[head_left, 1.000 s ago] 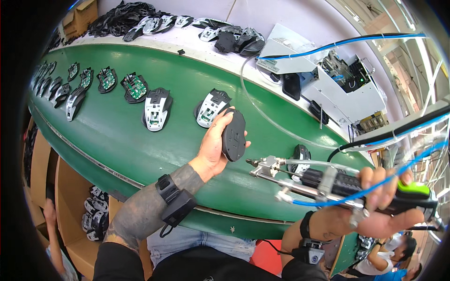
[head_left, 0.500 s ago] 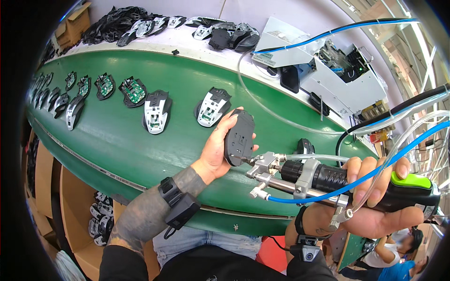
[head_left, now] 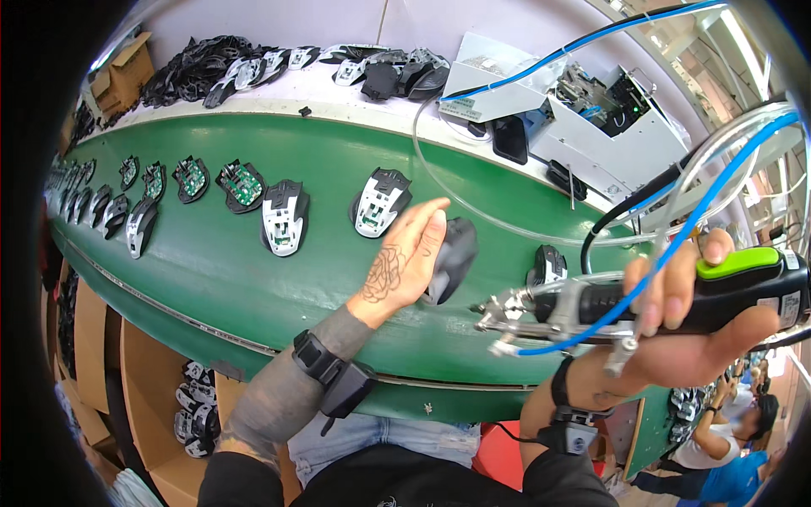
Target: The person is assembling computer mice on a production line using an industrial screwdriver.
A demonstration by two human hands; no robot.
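Observation:
My left hand (head_left: 405, 262) is over the green surface, back of the hand up, fingers stretched along the side of a dark computer mouse (head_left: 456, 258). The mouse is smeared by motion; the grip on its far side is hidden. In my right hand (head_left: 676, 338) lies a black electric screwdriver (head_left: 583, 302) with a lime-green lever, metal fittings and a blue air hose. Its tip points left toward the mouse, apart from it. Just beyond my left hand is a half-built mouse with a white-and-black shell (head_left: 378, 203). Another small mouse part (head_left: 549, 266) sits behind the screwdriver.
More open mice (head_left: 285, 218) and green circuit boards on mouse bases (head_left: 241, 186) line the green belt (head_left: 329, 291) to the left. A white machine (head_left: 583, 144) stands at the back right. Hoses hang across the right. Cardboard boxes (head_left: 144, 372) stand below left; people sit lower right.
My left hand has turned over, back now up, and the mouse has turned with it. The screwdriver tip has come away from the mouse, a little to the right and down.

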